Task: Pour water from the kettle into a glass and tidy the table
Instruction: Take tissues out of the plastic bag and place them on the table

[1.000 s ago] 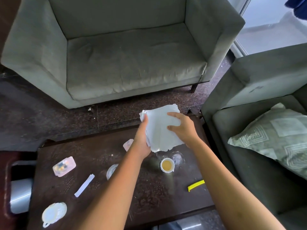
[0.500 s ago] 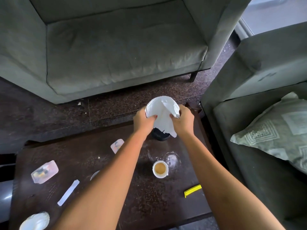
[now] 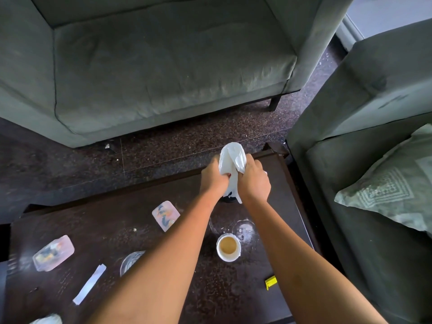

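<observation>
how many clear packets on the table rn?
2. Left packet near the table's left edge; middle packet just left of the left forearm. Forearms may hide others.

The bench (image 3: 233,288) is dark brown, flecked pale. The sheet (image 3: 231,160) is white, as is the cup (image 3: 228,258) (tan liquid inside). The packet (image 3: 166,215) nearest the far edge is translucent pink with dark and orange marks. The tag (image 3: 271,282) is yellow, the sofa (image 3: 163,66) grey-green, the cushion (image 3: 392,195) patterned with pale nested squares.

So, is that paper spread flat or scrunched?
Scrunched: the paper is gathered into a wad, gripped between the left hand and right hand.
</observation>
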